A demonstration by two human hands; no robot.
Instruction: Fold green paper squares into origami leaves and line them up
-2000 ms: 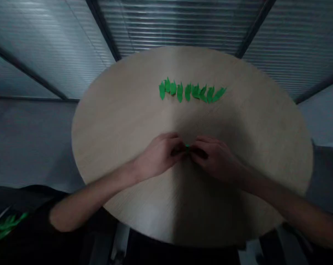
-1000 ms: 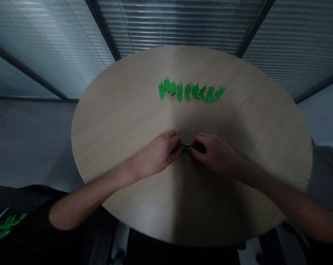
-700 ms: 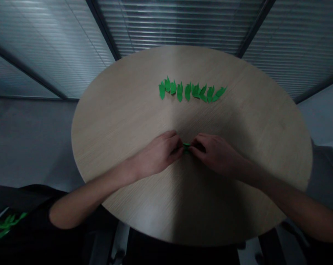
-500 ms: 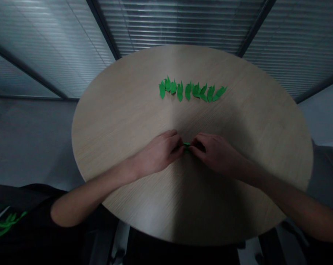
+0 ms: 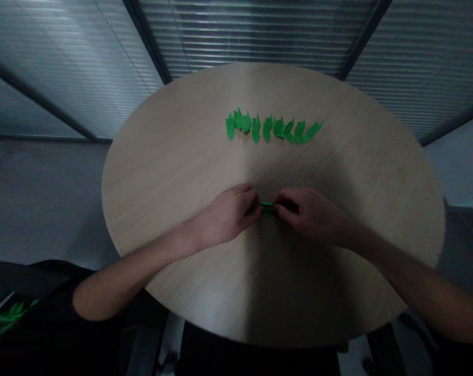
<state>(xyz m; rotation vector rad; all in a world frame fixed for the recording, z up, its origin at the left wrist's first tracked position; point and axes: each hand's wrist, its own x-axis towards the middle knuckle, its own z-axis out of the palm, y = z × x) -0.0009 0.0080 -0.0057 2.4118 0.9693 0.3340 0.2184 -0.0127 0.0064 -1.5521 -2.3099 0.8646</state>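
Between my two hands, low over the middle of the round table, is a small piece of green paper (image 5: 267, 209). My left hand (image 5: 236, 211) pinches its left end between thumb and fingers. The right end is in the pinch of my right hand (image 5: 305, 213). My fingertips cover both ends, so only a short middle stretch shows. Beyond my hands, several folded green paper pieces (image 5: 267, 129), leaf-like with pointed tips, lie side by side in a row.
The round wooden table (image 5: 162, 156) has dark-framed panels with blinds (image 5: 252, 31) behind its far edge. At the lower left, more green pieces (image 5: 13, 315) show on something dark beside my left elbow.
My right hand has shifted slightly to the right, and a little more of the green paper shows between my hands. My left hand stays nearly where it was.
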